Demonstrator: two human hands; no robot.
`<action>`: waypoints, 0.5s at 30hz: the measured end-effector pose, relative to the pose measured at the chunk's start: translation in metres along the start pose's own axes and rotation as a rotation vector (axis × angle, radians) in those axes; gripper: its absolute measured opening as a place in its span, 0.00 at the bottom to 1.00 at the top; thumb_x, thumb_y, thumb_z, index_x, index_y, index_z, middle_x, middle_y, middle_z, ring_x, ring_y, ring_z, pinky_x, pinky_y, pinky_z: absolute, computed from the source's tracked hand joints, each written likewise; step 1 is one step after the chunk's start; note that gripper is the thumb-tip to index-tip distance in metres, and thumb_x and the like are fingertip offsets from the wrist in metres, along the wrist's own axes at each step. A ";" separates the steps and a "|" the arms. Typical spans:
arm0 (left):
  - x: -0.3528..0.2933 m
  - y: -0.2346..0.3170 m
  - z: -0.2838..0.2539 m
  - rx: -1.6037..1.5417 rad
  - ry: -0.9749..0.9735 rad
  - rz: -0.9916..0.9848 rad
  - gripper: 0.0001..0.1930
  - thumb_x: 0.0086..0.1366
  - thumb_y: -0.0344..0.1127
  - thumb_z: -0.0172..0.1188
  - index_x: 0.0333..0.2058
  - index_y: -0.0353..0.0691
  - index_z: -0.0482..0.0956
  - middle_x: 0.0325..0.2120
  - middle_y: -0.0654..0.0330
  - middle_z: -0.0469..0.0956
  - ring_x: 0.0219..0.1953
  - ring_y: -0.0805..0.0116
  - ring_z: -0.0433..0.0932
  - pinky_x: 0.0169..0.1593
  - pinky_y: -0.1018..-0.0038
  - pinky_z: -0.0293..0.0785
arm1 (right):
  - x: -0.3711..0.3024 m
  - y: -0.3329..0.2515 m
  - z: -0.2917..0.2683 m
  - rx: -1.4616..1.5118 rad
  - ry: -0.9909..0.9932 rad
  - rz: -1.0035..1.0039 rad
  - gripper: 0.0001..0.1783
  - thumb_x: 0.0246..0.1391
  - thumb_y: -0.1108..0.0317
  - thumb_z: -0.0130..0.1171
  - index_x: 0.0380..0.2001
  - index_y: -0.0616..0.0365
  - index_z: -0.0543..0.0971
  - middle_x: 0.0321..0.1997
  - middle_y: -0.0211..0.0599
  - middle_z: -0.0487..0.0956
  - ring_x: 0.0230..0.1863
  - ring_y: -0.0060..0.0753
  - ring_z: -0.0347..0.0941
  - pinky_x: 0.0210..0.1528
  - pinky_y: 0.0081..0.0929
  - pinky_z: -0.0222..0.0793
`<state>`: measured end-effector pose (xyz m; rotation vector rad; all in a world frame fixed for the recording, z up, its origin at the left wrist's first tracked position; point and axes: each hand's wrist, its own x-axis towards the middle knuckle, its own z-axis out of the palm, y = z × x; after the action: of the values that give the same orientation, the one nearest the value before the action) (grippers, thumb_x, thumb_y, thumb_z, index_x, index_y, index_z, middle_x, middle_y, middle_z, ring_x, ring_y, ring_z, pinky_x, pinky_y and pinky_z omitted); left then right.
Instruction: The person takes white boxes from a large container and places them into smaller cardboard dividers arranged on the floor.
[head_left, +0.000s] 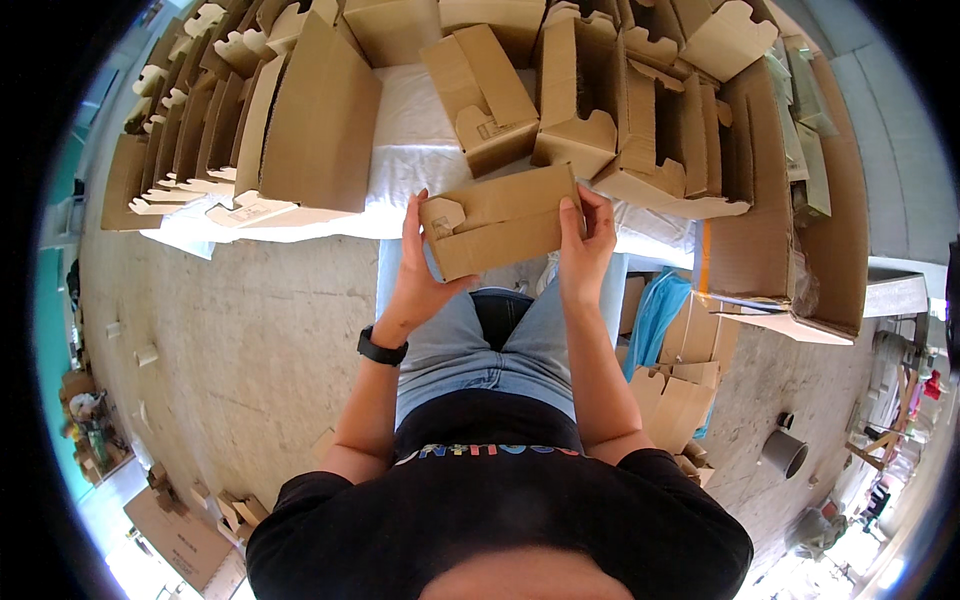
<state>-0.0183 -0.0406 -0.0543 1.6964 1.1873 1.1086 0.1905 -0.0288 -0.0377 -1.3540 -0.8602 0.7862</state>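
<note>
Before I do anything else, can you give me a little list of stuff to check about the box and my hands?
1. Left hand on the held box: ok, it grips the left end.
2. Right hand on it too: ok, it grips the right end.
3. Flap on the side facing you: ok, it looks folded down.
4. What's inside the held box: cannot tell, the cardboard hides it.
5. Every box shut: not ok, the tall-flapped box beyond your right hand stands open.
6. Held box apart from the box lying just beyond it: cannot tell, they overlap in this view.
</note>
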 end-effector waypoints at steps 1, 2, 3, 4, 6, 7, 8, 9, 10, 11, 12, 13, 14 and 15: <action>0.001 0.000 -0.003 -0.112 -0.013 -0.012 0.66 0.38 0.27 0.77 0.69 0.43 0.35 0.68 0.48 0.45 0.68 0.52 0.51 0.67 0.58 0.53 | 0.001 0.000 0.000 -0.011 -0.003 -0.005 0.13 0.58 0.72 0.56 0.45 0.66 0.73 0.46 0.39 0.76 0.49 0.28 0.70 0.54 0.23 0.64; 0.002 0.001 -0.005 -0.076 -0.021 -0.002 0.65 0.38 0.27 0.77 0.68 0.42 0.36 0.68 0.49 0.46 0.67 0.52 0.52 0.66 0.59 0.56 | 0.001 0.001 0.000 -0.022 -0.006 -0.011 0.13 0.58 0.72 0.56 0.45 0.66 0.73 0.46 0.39 0.76 0.49 0.27 0.70 0.53 0.23 0.65; 0.003 0.004 -0.009 -0.041 -0.028 0.006 0.64 0.39 0.27 0.77 0.68 0.42 0.38 0.67 0.49 0.48 0.67 0.51 0.53 0.65 0.59 0.58 | 0.001 0.001 -0.001 -0.033 -0.010 -0.016 0.13 0.58 0.72 0.56 0.45 0.66 0.73 0.46 0.39 0.76 0.49 0.27 0.70 0.53 0.23 0.65; 0.004 0.008 -0.013 -0.002 -0.034 0.014 0.63 0.39 0.28 0.77 0.68 0.42 0.40 0.67 0.49 0.49 0.67 0.51 0.54 0.64 0.60 0.61 | 0.000 0.001 -0.001 -0.017 -0.008 -0.014 0.13 0.58 0.72 0.56 0.45 0.66 0.73 0.45 0.39 0.76 0.49 0.27 0.70 0.52 0.23 0.65; 0.009 0.017 -0.018 0.051 -0.088 -0.038 0.61 0.38 0.29 0.77 0.68 0.42 0.43 0.65 0.50 0.51 0.66 0.52 0.55 0.63 0.60 0.62 | -0.002 0.001 -0.001 0.015 -0.003 -0.009 0.13 0.58 0.72 0.57 0.45 0.66 0.73 0.45 0.39 0.76 0.49 0.27 0.70 0.52 0.23 0.65; 0.011 0.019 -0.019 0.074 -0.116 -0.063 0.61 0.38 0.30 0.78 0.67 0.42 0.44 0.65 0.51 0.52 0.66 0.52 0.55 0.63 0.61 0.63 | -0.002 0.002 -0.001 0.005 -0.001 -0.014 0.13 0.58 0.72 0.57 0.45 0.65 0.73 0.45 0.38 0.76 0.48 0.26 0.70 0.52 0.22 0.65; 0.011 0.019 -0.020 0.075 -0.115 -0.066 0.60 0.38 0.31 0.78 0.67 0.41 0.46 0.64 0.51 0.53 0.65 0.52 0.56 0.62 0.61 0.63 | -0.002 0.003 -0.001 -0.005 0.001 -0.020 0.13 0.59 0.72 0.57 0.46 0.64 0.73 0.46 0.37 0.76 0.48 0.25 0.71 0.52 0.22 0.65; 0.011 0.018 -0.020 0.077 -0.115 -0.070 0.59 0.38 0.31 0.78 0.66 0.41 0.48 0.63 0.51 0.55 0.65 0.53 0.57 0.62 0.62 0.64 | -0.002 0.004 -0.001 -0.015 0.004 -0.026 0.13 0.59 0.71 0.57 0.46 0.63 0.73 0.46 0.36 0.77 0.47 0.24 0.71 0.52 0.22 0.65; 0.011 0.016 -0.020 0.078 -0.116 -0.074 0.58 0.38 0.32 0.78 0.66 0.40 0.49 0.62 0.51 0.56 0.64 0.53 0.58 0.61 0.62 0.64 | -0.003 0.006 -0.002 -0.002 0.002 -0.013 0.13 0.59 0.71 0.57 0.46 0.64 0.73 0.46 0.36 0.77 0.48 0.25 0.71 0.53 0.22 0.65; 0.011 0.014 -0.020 0.102 -0.116 -0.061 0.58 0.38 0.31 0.78 0.66 0.41 0.49 0.63 0.52 0.55 0.64 0.54 0.58 0.61 0.61 0.65 | -0.003 0.008 -0.002 0.010 0.000 -0.001 0.13 0.59 0.71 0.57 0.46 0.64 0.73 0.46 0.36 0.77 0.48 0.25 0.71 0.53 0.22 0.64; 0.010 0.012 -0.020 0.126 -0.118 -0.048 0.58 0.37 0.30 0.78 0.66 0.43 0.49 0.63 0.53 0.54 0.65 0.55 0.57 0.61 0.61 0.67 | -0.003 0.009 -0.003 0.022 -0.001 0.012 0.13 0.60 0.70 0.57 0.46 0.64 0.73 0.46 0.36 0.77 0.48 0.25 0.71 0.53 0.22 0.64; 0.010 0.010 -0.020 0.150 -0.119 -0.035 0.58 0.37 0.29 0.78 0.66 0.44 0.49 0.64 0.55 0.53 0.65 0.56 0.57 0.61 0.60 0.68 | -0.003 0.008 -0.003 0.033 -0.005 0.018 0.13 0.60 0.70 0.57 0.46 0.64 0.73 0.46 0.36 0.77 0.48 0.25 0.71 0.53 0.22 0.64; 0.009 0.009 -0.020 0.156 -0.114 -0.021 0.58 0.37 0.29 0.78 0.66 0.44 0.49 0.64 0.54 0.53 0.65 0.56 0.57 0.61 0.60 0.68 | -0.004 0.006 -0.002 0.043 -0.008 0.025 0.14 0.60 0.70 0.57 0.46 0.64 0.73 0.46 0.36 0.76 0.49 0.25 0.71 0.54 0.22 0.64; 0.008 0.008 -0.020 0.162 -0.109 -0.006 0.58 0.38 0.29 0.78 0.66 0.44 0.49 0.64 0.54 0.53 0.65 0.56 0.57 0.61 0.60 0.68 | -0.004 0.004 -0.002 0.053 -0.011 0.031 0.14 0.60 0.70 0.57 0.47 0.64 0.73 0.46 0.36 0.76 0.49 0.26 0.70 0.54 0.22 0.63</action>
<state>-0.0330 -0.0327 -0.0383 1.8492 1.2401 0.9248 0.1903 -0.0333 -0.0416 -1.3201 -0.8232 0.8358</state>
